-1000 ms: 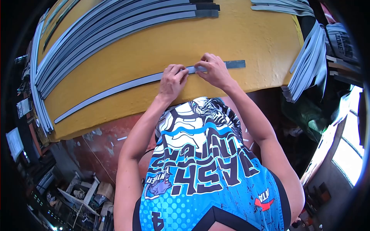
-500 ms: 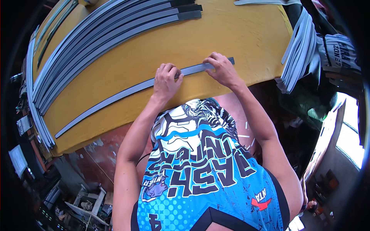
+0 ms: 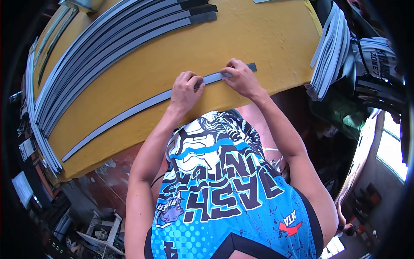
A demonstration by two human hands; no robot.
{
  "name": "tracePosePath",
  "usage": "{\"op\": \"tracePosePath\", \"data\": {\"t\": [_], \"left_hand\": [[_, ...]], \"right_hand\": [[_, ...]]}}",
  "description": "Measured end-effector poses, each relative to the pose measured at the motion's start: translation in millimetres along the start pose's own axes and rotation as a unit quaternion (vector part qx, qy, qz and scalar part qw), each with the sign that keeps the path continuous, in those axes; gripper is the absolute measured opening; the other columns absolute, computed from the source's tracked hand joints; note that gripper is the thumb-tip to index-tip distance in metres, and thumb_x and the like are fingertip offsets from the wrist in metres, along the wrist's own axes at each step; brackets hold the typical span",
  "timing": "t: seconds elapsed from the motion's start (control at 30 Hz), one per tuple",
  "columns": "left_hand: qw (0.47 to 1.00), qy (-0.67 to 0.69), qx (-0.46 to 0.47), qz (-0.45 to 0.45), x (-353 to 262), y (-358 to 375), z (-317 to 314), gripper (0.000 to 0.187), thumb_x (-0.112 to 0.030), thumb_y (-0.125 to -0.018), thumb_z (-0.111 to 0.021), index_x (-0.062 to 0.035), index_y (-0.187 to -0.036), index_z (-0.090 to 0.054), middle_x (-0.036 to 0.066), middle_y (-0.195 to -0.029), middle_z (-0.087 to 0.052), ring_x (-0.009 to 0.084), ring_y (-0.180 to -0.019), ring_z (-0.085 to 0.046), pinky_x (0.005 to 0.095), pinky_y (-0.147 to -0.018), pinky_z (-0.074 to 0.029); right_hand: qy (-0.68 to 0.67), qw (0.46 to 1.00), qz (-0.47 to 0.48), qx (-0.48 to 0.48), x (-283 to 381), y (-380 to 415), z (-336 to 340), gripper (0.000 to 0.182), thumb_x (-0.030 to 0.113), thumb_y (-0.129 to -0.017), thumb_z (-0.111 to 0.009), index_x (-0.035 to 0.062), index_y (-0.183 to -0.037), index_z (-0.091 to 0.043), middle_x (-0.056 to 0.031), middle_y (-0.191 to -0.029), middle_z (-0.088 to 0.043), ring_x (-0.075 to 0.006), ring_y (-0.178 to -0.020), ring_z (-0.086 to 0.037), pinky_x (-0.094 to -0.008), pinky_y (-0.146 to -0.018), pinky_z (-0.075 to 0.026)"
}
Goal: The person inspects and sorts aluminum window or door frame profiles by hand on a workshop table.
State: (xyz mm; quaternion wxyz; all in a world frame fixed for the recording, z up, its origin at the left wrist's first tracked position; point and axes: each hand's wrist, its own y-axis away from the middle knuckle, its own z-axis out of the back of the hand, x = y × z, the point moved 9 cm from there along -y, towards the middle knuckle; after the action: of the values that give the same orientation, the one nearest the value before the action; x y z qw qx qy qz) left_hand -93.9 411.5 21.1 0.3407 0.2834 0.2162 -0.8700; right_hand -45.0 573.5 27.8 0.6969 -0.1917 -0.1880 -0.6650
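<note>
A long, narrow grey strip (image 3: 129, 115) with dark edges and a dark end lies in a curve along the near side of the yellow tabletop (image 3: 267, 41). My left hand (image 3: 185, 90) rests over its middle, fingers and thumb closed about its edges. Something dark shows between that thumb and the fingers; I cannot make out what it is. Closer to the dark end, my right hand (image 3: 242, 78) pinches the same strip between thumb and fingers. A short stretch of strip shows between the two hands.
Several similar grey strips (image 3: 116, 56) with dark ends lie side by side at the back left. A bundle of pale strips (image 3: 332, 52) hangs over the table's right edge. Other strips (image 3: 39, 129) lie along the left edge. A wooden frame (image 3: 101, 233) stands below left.
My right hand has slid a little to the left along the strip, toward my left hand. My left hand stays at about the same spot. The whole view has shifted slightly.
</note>
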Motion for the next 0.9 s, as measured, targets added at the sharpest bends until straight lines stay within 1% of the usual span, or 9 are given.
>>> {"op": "tracePosePath", "data": {"t": [0.17,0.27,0.37,0.43,0.53,0.63,0.8,0.87,0.9], "left_hand": [[1.000,0.000,0.011,0.012,1.3,-0.4,-1.7,0.018,-0.016,-0.081,-0.074,-0.0035,-0.094,-0.072,0.010,-0.096,-0.066,0.0272,-0.095,-0.062,0.0385,-0.087,-0.051],[1.000,-0.002,0.008,0.009,0.3,-1.3,-1.0,0.018,-0.016,-0.081,-0.074,-0.0031,-0.093,-0.072,0.010,-0.096,-0.066,0.0271,-0.095,-0.062,0.0386,-0.086,-0.051],[1.000,-0.001,0.013,0.012,0.1,-2.1,-2.1,0.017,-0.015,-0.080,-0.074,-0.0024,-0.092,-0.072,0.010,-0.095,-0.065,0.0275,-0.094,-0.062,0.0387,-0.085,-0.052],[1.000,-0.003,0.014,0.014,-1.2,-2.6,-2.1,0.017,-0.014,-0.080,-0.074,-0.0022,-0.092,-0.072,0.010,-0.094,-0.065,0.0276,-0.094,-0.062,0.0388,-0.085,-0.051],[1.000,-0.010,0.010,0.015,-1.6,-3.4,-2.6,0.017,-0.014,-0.079,-0.074,-0.0019,-0.091,-0.071,0.010,-0.094,-0.064,0.0279,-0.094,-0.062,0.0388,-0.084,-0.051],[1.000,-0.016,0.011,0.023,-2.3,-4.5,-3.6,0.018,-0.015,-0.078,-0.074,-0.0027,-0.091,-0.070,0.011,-0.094,-0.063,0.0282,-0.094,-0.060,0.0395,-0.084,-0.051],[0.999,-0.035,0.022,0.030,-9.2,-11.6,-9.1,0.022,-0.017,-0.076,-0.076,-0.0042,-0.093,-0.069,0.010,-0.093,-0.061,0.0288,-0.095,-0.059,0.0405,-0.087,-0.049],[0.999,-0.033,-0.009,-0.014,-23.9,-18.0,-10.8,0.023,-0.015,-0.076,-0.076,-0.0031,-0.094,-0.069,0.011,-0.096,-0.063,0.0293,-0.096,-0.060,0.0405,-0.086,-0.050],[0.999,-0.032,-0.008,-0.015,-27.7,-21.6,-15.6,0.023,-0.015,-0.076,-0.076,-0.0031,-0.094,-0.069,0.011,-0.096,-0.063,0.0293,-0.096,-0.060,0.0405,-0.086,-0.050]], "right_hand": [[-0.008,1.000,-0.005,-0.004,-3.4,0.4,-0.9,0.019,0.014,-0.082,-0.073,0.0054,-0.099,-0.072,-0.0116,-0.102,-0.060,-0.0284,-0.100,-0.059,-0.0387,-0.089,-0.049],[-0.010,1.000,-0.010,0.001,-4.6,1.3,-2.3,0.022,0.014,-0.082,-0.073,0.0062,-0.102,-0.072,-0.0123,-0.103,-0.060,-0.0289,-0.100,-0.059,-0.0390,-0.090,-0.049],[-0.012,1.000,-0.012,-0.013,-4.0,3.7,0.0,0.029,0.016,-0.082,-0.074,0.0056,-0.109,-0.070,-0.0138,-0.106,-0.060,-0.0305,-0.101,-0.059,-0.0397,-0.090,-0.049],[-0.021,0.997,-0.018,-0.066,-4.6,7.3,9.3,0.037,0.017,-0.082,-0.075,0.0039,-0.115,-0.066,-0.0154,-0.109,-0.060,-0.0324,-0.103,-0.059,-0.0408,-0.090,-0.050],[-0.035,0.994,-0.038,-0.095,-9.6,14.6,17.6,0.040,0.017,-0.082,-0.076,0.0024,-0.116,-0.064,-0.0161,-0.110,-0.060,-0.0336,-0.103,-0.059,-0.0412,-0.089,-0.050],[-0.039,0.989,-0.051,-0.134,-20.6,24.9,20.6,0.035,0.016,-0.082,-0.075,0.0023,-0.113,-0.065,-0.0160,-0.109,-0.060,-0.0334,-0.103,-0.059,-0.0411,-0.089,-0.050],[-0.037,0.987,-0.056,-0.144,-27.3,35.7,18.8,0.029,0.013,-0.083,-0.074,0.0021,-0.108,-0.067,-0.0149,-0.107,-0.059,-0.0327,-0.102,-0.059,-0.0402,-0.088,-0.050],[-0.035,0.987,-0.052,-0.150,-26.6,36.3,19.0,0.027,0.012,-0.082,-0.074,0.0021,-0.107,-0.067,-0.0147,-0.106,-0.059,-0.0325,-0.101,-0.058,-0.0400,-0.088,-0.050],[-0.039,0.987,-0.056,-0.148,-28.1,35.6,18.3,0.027,0.011,-0.082,-0.073,0.0021,-0.107,-0.067,-0.0146,-0.106,-0.059,-0.0323,-0.102,-0.058,-0.0398,-0.088,-0.050]]}}
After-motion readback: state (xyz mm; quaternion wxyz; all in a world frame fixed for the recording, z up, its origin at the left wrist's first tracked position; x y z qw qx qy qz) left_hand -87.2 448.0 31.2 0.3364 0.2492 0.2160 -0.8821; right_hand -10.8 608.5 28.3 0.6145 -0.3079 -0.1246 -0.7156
